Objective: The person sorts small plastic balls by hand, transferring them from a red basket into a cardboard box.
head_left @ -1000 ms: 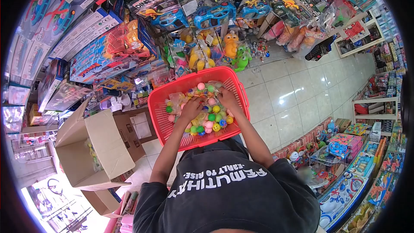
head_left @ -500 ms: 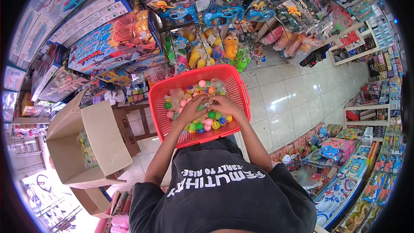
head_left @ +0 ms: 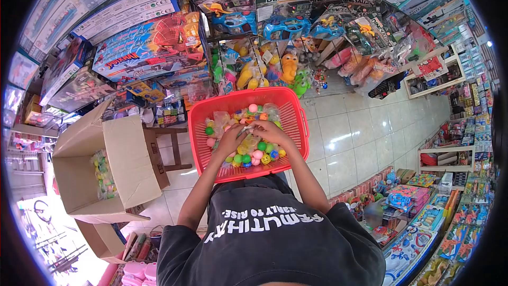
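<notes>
A red plastic basket [head_left: 197, 143] rests on my lap, holding small coloured balls [head_left: 257, 154] and several clear plastic bags [head_left: 221, 118]. Above the balls, my left hand [head_left: 233, 136] and my right hand [head_left: 266, 130] meet with bent fingers. Pinched between them is the top of a clear plastic bag [head_left: 248, 128]; its lower part hangs among the balls, partly hidden by my hands. Fine detail at the fingertips is too small to make out.
To the left stands an open cardboard box [head_left: 132, 161] with bagged balls inside. Boxed toys [head_left: 151, 47] and hanging toy packs [head_left: 286, 21] line the far side. Tiled floor [head_left: 344, 132] lies to the right, with shelves of toys [head_left: 418, 238] beyond.
The view has tilted slightly, so the surroundings sit a little lower and shifted. My hands stay together over the basket, the fingers moving slightly at the bag's top.
</notes>
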Demonstrator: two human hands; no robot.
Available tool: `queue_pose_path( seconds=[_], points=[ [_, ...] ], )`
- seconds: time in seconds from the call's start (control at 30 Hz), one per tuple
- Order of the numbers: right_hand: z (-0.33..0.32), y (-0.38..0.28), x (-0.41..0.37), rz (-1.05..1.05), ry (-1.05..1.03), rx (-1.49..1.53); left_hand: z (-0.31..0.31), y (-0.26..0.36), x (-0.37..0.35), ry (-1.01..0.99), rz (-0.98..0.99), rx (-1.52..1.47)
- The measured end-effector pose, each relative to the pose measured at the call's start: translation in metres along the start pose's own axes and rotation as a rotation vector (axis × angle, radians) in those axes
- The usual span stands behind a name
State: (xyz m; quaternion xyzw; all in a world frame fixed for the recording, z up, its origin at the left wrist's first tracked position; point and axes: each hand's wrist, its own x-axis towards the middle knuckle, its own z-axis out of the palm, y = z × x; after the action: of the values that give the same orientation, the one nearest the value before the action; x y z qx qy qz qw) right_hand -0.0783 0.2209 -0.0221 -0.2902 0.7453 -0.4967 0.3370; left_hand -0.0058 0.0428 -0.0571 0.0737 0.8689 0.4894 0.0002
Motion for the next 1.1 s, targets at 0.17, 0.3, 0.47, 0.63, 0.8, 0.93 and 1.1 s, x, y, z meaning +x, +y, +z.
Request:
queue_pose_path(
  seconds=[0.17, 0.3, 0.47, 0.63, 0.8, 0.93, 1.1],
  points=[
    [-0.014, 0.047, 0.015, 0.096, 0.272, -0.028, 0.0, -0.017, -0.004, 0.041, -0.096, -0.028],
    [-0.019, 0.065, 0.024, 0.161, 0.311, -0.474, 0.003, -0.02, -0.01, 0.199, -0.438, -0.636],
    [-0.011, 0.076, 0.039, 0.355, 0.312, -0.681, 0.0, -0.018, -0.013, 0.288, -0.528, -0.916],
    [-0.004, 0.086, 0.042, 0.409, 0.376, -0.759, -0.011, 0.0, -0.02, 0.297, -0.673, -1.061],
    [-0.004, 0.095, 0.045, 0.43, 0.336, -0.795, -0.02, -0.003, -0.023, 0.172, -0.644, -1.173],
    [-0.007, 0.085, 0.042, 0.398, 0.298, -0.825, -0.025, 0.003, -0.027, 0.151, -0.668, -1.209],
    [-0.011, 0.061, 0.016, 0.109, 0.523, -0.65, -0.027, 0.013, -0.032, 0.088, -0.611, -1.27]
  ],
)
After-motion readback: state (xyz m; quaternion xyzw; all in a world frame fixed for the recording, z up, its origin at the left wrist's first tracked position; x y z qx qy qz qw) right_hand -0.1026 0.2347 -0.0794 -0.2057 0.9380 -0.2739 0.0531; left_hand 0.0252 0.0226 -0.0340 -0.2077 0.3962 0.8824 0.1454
